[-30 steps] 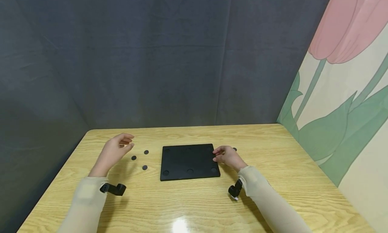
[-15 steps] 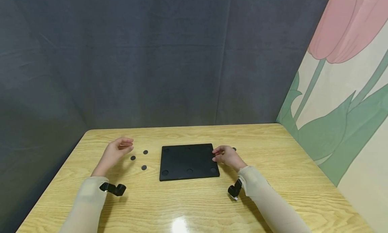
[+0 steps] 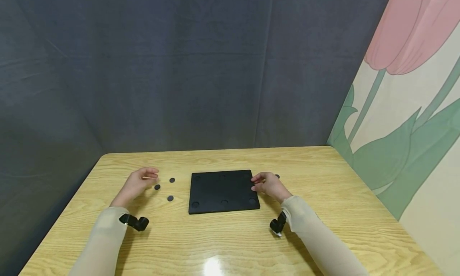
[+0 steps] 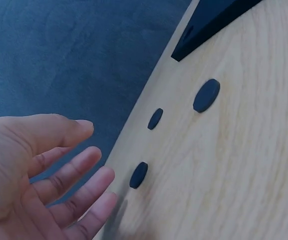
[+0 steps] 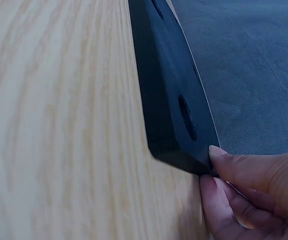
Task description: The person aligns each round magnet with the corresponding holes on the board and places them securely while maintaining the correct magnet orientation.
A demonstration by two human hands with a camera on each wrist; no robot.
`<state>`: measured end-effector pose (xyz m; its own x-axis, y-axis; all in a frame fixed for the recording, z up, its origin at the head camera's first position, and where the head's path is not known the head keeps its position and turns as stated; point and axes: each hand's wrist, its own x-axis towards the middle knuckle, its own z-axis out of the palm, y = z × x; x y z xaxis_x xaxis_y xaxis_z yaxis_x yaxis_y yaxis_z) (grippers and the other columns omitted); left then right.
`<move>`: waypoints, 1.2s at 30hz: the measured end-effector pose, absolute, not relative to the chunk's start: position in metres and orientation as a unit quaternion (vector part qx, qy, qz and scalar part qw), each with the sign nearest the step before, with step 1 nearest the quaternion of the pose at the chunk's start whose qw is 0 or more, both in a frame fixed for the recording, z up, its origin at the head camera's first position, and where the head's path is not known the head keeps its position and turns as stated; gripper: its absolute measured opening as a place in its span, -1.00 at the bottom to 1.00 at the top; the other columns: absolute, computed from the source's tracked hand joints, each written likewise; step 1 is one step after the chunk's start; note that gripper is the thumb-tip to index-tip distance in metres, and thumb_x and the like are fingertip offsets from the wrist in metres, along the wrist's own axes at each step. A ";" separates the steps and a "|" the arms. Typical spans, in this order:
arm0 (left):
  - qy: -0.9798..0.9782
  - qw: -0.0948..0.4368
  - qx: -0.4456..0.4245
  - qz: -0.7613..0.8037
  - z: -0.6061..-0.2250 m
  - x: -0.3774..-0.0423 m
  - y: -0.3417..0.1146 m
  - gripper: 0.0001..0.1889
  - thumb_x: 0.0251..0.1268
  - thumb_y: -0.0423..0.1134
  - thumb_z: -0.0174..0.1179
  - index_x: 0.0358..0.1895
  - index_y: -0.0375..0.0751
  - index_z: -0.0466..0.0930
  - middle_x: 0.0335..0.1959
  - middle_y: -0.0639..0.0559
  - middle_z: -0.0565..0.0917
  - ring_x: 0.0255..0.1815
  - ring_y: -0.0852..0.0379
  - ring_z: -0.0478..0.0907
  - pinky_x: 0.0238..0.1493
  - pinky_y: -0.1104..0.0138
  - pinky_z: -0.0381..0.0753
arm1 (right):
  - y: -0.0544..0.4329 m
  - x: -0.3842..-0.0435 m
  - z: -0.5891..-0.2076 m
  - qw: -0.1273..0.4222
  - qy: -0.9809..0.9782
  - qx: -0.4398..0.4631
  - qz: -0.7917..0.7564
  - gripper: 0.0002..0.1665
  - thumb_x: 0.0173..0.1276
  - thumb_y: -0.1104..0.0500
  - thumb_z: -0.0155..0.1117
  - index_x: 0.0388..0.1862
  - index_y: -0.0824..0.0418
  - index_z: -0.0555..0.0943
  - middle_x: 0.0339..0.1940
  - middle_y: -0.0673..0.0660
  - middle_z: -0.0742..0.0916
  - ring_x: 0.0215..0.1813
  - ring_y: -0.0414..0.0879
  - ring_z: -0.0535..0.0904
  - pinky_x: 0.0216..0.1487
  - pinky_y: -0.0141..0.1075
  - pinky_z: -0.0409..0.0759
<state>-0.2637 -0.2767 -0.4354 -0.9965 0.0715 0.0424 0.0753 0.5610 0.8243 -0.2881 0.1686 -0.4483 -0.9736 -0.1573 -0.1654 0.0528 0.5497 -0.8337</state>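
Note:
A flat black board (image 3: 224, 191) with round recesses lies on the table. At its right edge, my right hand (image 3: 270, 186) grips it; in the right wrist view the thumb (image 5: 239, 167) laps the top edge and the fingertips sit against the side. My left hand (image 3: 138, 184) hovers left of the board, thumb apart from relaxed fingers and nothing in its grasp. Close to it lie three small black discs: the nearest disc (image 3: 157, 187) just beyond the fingertips, a farther disc (image 3: 172, 180), and a nearer-to-me disc (image 3: 170, 198).
Another black disc (image 3: 277, 176) lies behind the right hand, partly hidden by it. The light wooden table (image 3: 223, 240) ends at a dark curtain (image 3: 179, 88) at the back. On the right stands a wall (image 3: 413, 148) painted with a tulip.
My left hand has come down and slightly toward me, closer to the discs. The right hand stays at the board's right edge, and the board and discs have not moved.

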 end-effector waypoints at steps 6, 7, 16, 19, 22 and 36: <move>-0.894 -0.022 -0.046 -0.445 -0.446 -0.267 -0.280 -0.61 0.35 -0.30 0.18 0.17 -0.41 0.44 -0.02 -0.24 0.58 0.00 -0.08 0.51 -0.13 0.29 0.48 | 0.169 -0.288 -0.448 0.113 0.873 -0.033 -0.474 -0.71 0.25 0.35 0.34 -0.04 0.31 0.60 -0.15 0.20 0.63 -0.25 -0.09 0.57 -0.23 -0.33 0.53; -0.895 -0.026 -0.045 -0.442 -0.447 -0.268 -0.280 -0.61 0.34 -0.31 0.19 0.16 -0.41 0.45 -0.02 -0.24 0.59 0.01 -0.09 0.52 -0.12 0.28 0.49 | 0.169 -0.288 -0.449 0.113 0.872 -0.033 -0.475 -0.71 0.25 0.35 0.35 -0.04 0.31 0.60 -0.15 0.20 0.63 -0.25 -0.09 0.57 -0.23 -0.33 0.52; -0.903 -0.050 -0.035 -0.425 -0.448 -0.268 -0.276 -0.59 0.26 -0.36 0.23 0.15 -0.44 0.46 0.00 -0.29 0.58 0.00 -0.11 0.53 -0.03 0.14 0.54 | 0.170 -0.289 -0.450 0.113 0.867 -0.036 -0.483 -0.71 0.24 0.36 0.35 -0.04 0.32 0.60 -0.16 0.20 0.63 -0.25 -0.09 0.58 -0.24 -0.32 0.53; -0.908 -0.054 -0.033 -0.414 -0.447 -0.267 -0.275 -0.58 0.24 -0.37 0.25 0.14 -0.46 0.47 0.01 -0.31 0.58 0.00 -0.13 0.53 0.00 0.10 0.54 | 0.170 -0.290 -0.450 0.114 0.866 -0.034 -0.486 -0.71 0.24 0.37 0.34 -0.04 0.32 0.60 -0.16 0.20 0.63 -0.25 -0.09 0.58 -0.23 -0.33 0.53; -0.912 -0.058 -0.029 -0.404 -0.448 -0.267 -0.276 -0.58 0.21 -0.38 0.27 0.13 -0.46 0.48 0.02 -0.30 0.58 0.00 -0.13 0.53 0.03 0.07 0.53 | 0.170 -0.290 -0.450 0.115 0.866 -0.035 -0.486 -0.71 0.24 0.37 0.34 -0.04 0.32 0.60 -0.15 0.21 0.63 -0.24 -0.09 0.59 -0.22 -0.33 0.53; -0.924 -0.070 0.012 -0.376 -0.450 -0.269 -0.278 -0.73 0.16 -0.35 0.32 -0.07 -0.35 0.58 -0.24 -0.10 0.57 -0.24 0.02 0.45 -0.19 0.23 0.43 | 0.170 -0.290 -0.453 0.114 0.866 -0.032 -0.485 -0.71 0.25 0.35 0.34 -0.04 0.31 0.59 -0.13 0.21 0.64 -0.23 -0.09 0.60 -0.21 -0.32 0.53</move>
<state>-0.2689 -0.2783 -0.4499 -0.9899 0.0308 -0.1382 -0.0744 0.7176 0.6925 -0.2901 0.1704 -0.4531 -0.9720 -0.1663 -0.1660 0.0546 0.5271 -0.8480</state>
